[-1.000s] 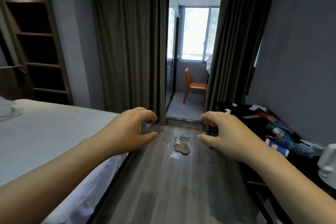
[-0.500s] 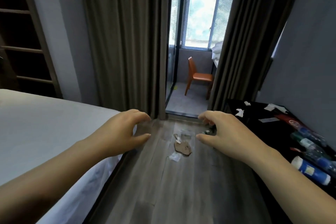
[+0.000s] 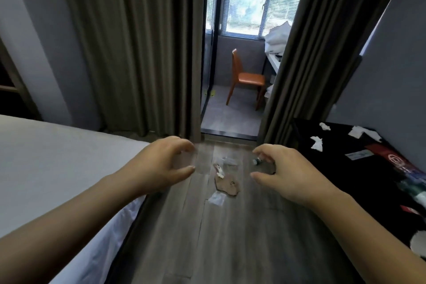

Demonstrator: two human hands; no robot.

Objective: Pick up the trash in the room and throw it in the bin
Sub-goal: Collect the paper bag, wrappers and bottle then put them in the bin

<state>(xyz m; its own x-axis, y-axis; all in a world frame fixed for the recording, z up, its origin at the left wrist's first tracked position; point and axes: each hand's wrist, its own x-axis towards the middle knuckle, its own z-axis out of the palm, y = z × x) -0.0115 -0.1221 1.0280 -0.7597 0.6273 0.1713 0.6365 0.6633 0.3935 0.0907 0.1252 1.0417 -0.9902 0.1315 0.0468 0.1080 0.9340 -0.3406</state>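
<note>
Cardboard [image 3: 227, 183], wrapper [image 3: 216, 198] on floor [image 3: 230, 237], beyond fingertips, between my hands. Left hand [image 3: 159, 163], right hand [image 3: 290, 173] loosely curled, holding nothing. Risk: flat wrapper slips pinch; tissues [image 3: 316, 143] right of fingers get missed. Bin unseen.

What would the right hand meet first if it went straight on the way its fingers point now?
Probably the small green-tipped object on the grey wood floor, just past the fingers of the right hand. The hand is held above the floor, so the depth is unclear.
</note>
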